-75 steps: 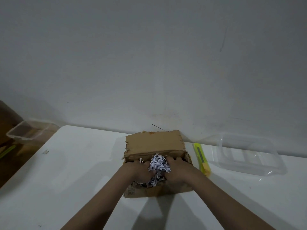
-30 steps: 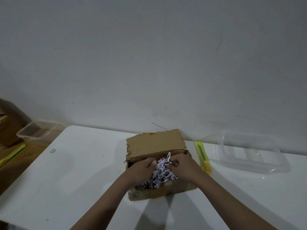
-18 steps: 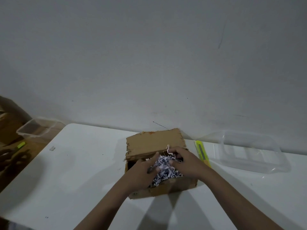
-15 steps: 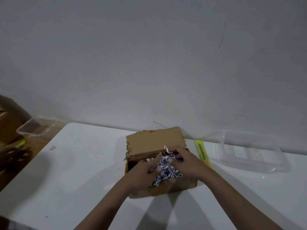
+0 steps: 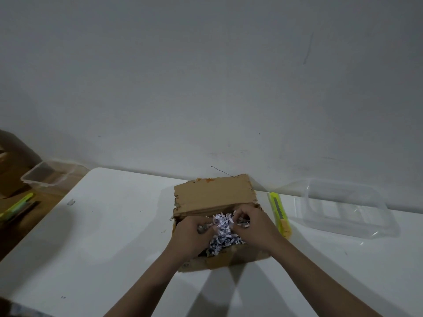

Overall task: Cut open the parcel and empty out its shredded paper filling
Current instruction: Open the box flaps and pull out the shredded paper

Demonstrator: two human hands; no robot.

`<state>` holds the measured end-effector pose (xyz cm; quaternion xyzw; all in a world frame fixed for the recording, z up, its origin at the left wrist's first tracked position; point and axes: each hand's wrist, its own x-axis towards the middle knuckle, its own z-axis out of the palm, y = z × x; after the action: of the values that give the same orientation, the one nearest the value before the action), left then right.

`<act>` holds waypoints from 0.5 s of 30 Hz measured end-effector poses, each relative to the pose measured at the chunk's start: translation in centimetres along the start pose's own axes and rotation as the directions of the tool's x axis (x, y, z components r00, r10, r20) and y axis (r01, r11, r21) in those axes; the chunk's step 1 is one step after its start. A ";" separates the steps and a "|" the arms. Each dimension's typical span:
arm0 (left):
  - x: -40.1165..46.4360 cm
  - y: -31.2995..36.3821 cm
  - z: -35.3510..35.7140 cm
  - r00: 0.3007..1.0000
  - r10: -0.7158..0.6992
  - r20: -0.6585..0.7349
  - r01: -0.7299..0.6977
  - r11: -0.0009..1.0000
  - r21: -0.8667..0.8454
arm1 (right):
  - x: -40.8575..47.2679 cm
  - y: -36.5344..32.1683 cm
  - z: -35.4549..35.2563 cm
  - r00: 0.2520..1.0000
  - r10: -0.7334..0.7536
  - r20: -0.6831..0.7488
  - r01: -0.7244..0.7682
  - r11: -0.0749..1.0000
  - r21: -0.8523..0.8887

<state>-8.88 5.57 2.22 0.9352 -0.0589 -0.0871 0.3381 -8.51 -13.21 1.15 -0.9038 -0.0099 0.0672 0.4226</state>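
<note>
Two hands worked inside the opened cardboard parcel (image 5: 217, 227) on the white worktop (image 5: 109, 243), its flap (image 5: 214, 194) folded back toward the wall. The left hand (image 5: 191, 236) and the right hand (image 5: 254, 227) each had a curled grip bunched on the shredded paper filling (image 5: 223, 233), which sat between them in the parcel's near half, heaped above the rim. A yellow utility knife (image 5: 279, 213) lay just right of the parcel, its long axis running away from the person, and a clear plastic container (image 5: 343, 208) stood further right. The right hand was the nearer to that container, a likely place for the filling.
</note>
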 end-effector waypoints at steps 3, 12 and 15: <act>0.0 -0.1 0.0 0.998 -0.016 0.065 0.016 1.000 0.002 | -0.2 0.2 -0.3 0.991 -0.053 0.121 0.051 0.999 0.014; 1.4 -0.7 0.0 0.831 -0.239 0.502 0.261 0.965 0.027 | 0.9 -0.4 -0.5 0.941 0.047 0.336 0.002 0.990 -0.144; 1.2 -0.7 0.4 0.840 -0.250 0.481 0.286 0.958 -0.001 | 1.2 -0.4 -0.2 0.918 0.073 0.389 -0.007 0.986 -0.167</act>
<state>-7.79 5.62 1.30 0.8709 -0.0055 -0.3626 0.3316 -7.24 -13.04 1.46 -0.9032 -0.0816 0.2550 0.3356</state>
